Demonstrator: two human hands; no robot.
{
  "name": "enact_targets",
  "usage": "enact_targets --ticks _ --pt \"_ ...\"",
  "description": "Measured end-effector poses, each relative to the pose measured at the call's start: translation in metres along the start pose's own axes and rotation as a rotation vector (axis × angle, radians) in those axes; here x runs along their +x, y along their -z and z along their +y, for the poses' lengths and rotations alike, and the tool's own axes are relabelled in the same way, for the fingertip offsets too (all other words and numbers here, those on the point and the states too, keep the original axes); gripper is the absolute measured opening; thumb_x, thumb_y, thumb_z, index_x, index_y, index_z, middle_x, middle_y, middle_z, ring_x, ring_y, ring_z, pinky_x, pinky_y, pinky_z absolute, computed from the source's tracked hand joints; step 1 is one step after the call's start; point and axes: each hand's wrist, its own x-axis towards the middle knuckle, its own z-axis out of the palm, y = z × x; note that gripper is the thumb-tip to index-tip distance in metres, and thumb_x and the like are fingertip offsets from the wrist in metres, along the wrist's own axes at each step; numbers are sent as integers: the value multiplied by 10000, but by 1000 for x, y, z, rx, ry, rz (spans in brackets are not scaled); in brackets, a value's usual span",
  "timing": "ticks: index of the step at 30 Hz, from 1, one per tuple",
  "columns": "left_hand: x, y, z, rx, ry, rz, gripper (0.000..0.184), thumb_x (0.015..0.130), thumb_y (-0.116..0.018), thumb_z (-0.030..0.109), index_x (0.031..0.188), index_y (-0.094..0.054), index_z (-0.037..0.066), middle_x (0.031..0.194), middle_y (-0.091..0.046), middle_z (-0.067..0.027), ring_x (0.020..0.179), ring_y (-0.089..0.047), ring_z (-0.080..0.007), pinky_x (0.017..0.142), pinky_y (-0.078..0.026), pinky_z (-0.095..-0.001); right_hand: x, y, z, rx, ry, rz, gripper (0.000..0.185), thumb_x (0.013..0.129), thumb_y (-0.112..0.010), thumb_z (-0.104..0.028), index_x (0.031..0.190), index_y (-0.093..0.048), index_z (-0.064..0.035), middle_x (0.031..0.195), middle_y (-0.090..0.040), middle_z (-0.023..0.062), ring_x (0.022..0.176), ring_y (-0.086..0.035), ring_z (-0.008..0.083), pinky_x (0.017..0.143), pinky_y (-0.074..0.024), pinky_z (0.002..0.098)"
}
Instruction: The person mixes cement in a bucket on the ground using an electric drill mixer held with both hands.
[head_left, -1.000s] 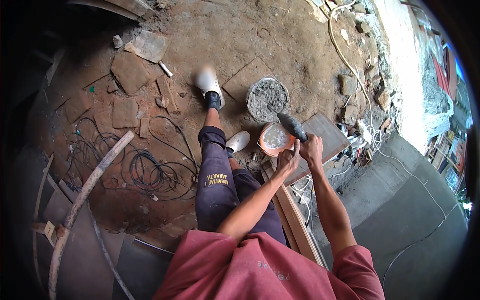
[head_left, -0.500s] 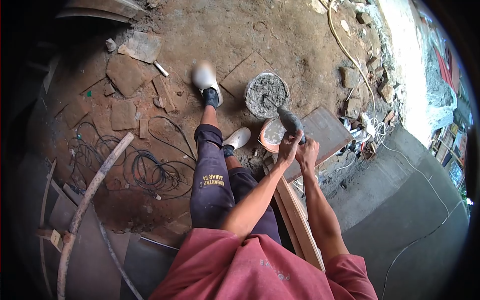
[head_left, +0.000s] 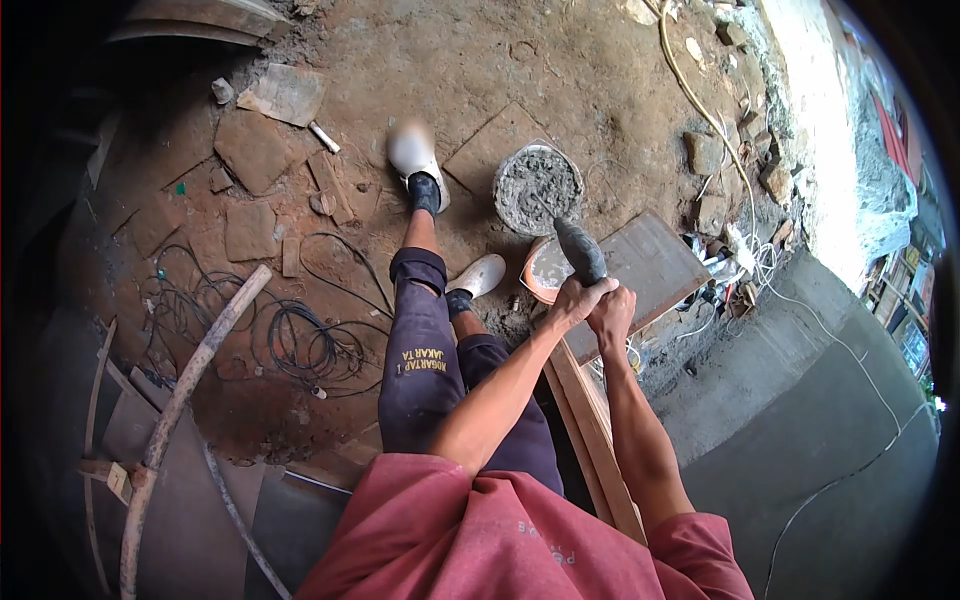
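Bucket (head_left: 502, 212) of grey mortar (head_left: 525, 188) stands on the dirt ground, with the shaft (head_left: 545, 206) of the drill (head_left: 580, 250) reaching into it; the drill's dark body slants from the bucket back towards the person, passing above the edge of the orange pail (head_left: 540, 292), on the person's side of the bucket.

The left hand (head_left: 580, 302) grasps the near end of the drill, its fingers curled and its thumb laid across that end; the right hand (head_left: 612, 310) is just beside it, fingers bent, partly hidden, so whether they close on the drill I cannot tell.

In the earliest frame the right hand held the drill's near end and the left thumb stood up beside it; now the left hand has that end, and the drill points more directly at the bucket; bucket and pail have stayed put.

The board (head_left: 655, 262) lies right of the bucket and nearer the person; the slab (head_left: 490, 148) is on the ground left of the bucket and farther out; the white shoes (head_left: 480, 275) and black cable (head_left: 300, 345) are left of it; the planks (head_left: 590, 450) are nearer the person than the bucket.
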Motion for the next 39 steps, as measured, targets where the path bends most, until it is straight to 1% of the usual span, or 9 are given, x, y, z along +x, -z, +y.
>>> enact_targets --ticks 3,5,12,17,21,24,29,32,39 --pt "-3 1 1 23 18 -21 299 830 -708 323 740 -627 50 762 -606 8 715 -541 -107 652 -452 -297 -3 1 0 3 -4 18 400 756 -651 -271 633 -551 96 619 -557 307 612 -594 487 573 -461 526" --pt "-6 0 1 54 6 -33 311 830 -710 341 747 -630 52 765 -607 6 719 -539 -102 655 -453 -300 -4 4 3 -55 -61 -70 351 754 -646 -269 701 -625 77 686 -602 315 688 -629 489 645 -509 532" --pt "0 2 -6 69 29 -28 327 826 -715 367 759 -630 59 777 -607 12 729 -536 -105 675 -458 -295 -4 5 -3 -49 -16 -29 352 760 -642 -279 696 -618 67 692 -598 317 691 -615 495 648 -489 551" --pt "2 1 -13 54 29 -52 328 819 -719 379 796 -631 64 797 -610 10 742 -535 -105 697 -460 -294 -5 6 -2 3 -105 -46 337 766 -636 -269 725 -627 65 693 -598 314 689 -616 497 646 -494 535" --pt "3 3 -11 64 42 -62 330 820 -718 377 805 -629 60 806 -612 8 756 -540 -106 703 -461 -295 -5 5 -4 8 -94 -26 347 764 -645 -274 727 -626 70 687 -596 313 686 -617 497 644 -498 528" --pt "1 1 -9 66 47 -56 340 819 -719 379 819 -641 48 824 -628 1 771 -555 -107 707 -466 -300 -4 7 -3 32 -116 -35 362 760 -657 -285 724 -623 73 682 -596 312 686 -616 496 646 -501 524" --pt "2 -5 -9 163 72 13 422 821 -702 422 861 -657 4 844 -667 -55 788 -600 -154 722 -482 -329 -1 4 10 12 -76 -48 376 757 -664 -287 730 -613 85 681 -588 319 683 -623 492 631 -500 515" --pt "1 -10 -3 166 36 25 455 821 -690 444 869 -654 -8 851 -673 -74 792 -610 -176 725 -483 -339 4 7 11 44 -52 -57 380 758 -660 -285 725 -611 90 679 -583 324 676 -624 491 622 -500 512" --pt "0 -14 2 220 49 48 467 839 -667 457 810 -652 -9 812 -673 -82 784 -610 -171 716 -478 -344 7 8 15 44 -2 -65 373 759 -649 -275 705 -608 91 673 -575 326 668 -618 493 610 -506 503"
